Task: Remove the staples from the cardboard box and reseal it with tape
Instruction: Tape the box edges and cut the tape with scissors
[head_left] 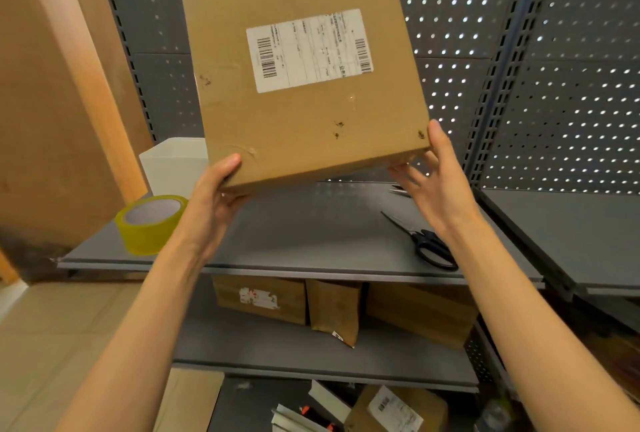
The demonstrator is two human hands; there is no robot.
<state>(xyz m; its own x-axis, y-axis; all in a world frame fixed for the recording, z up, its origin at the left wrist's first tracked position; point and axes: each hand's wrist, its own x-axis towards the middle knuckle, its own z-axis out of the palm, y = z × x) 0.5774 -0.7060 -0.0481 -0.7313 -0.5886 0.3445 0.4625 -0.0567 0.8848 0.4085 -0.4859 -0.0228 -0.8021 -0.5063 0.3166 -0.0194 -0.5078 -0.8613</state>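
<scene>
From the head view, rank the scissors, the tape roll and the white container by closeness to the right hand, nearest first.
From the right hand:
1. Scissors, on the shelf just below that hand.
2. White container, at the shelf's back left, behind the box.
3. Tape roll, at the shelf's left front edge.

Upper shelf: I see a grey metal shelf [311,244] backed by a perforated panel [568,85].
White bin: I make out a white container [173,161] at the shelf's back left.
Left side: a large tan board [52,102] leans there.
Lower shelf: I count three brown parcels [259,300] side by side.
Bottom level: I see a labelled parcel [398,407] beside pale metal strips [311,411].
Floor: beige tiles [52,327].
</scene>
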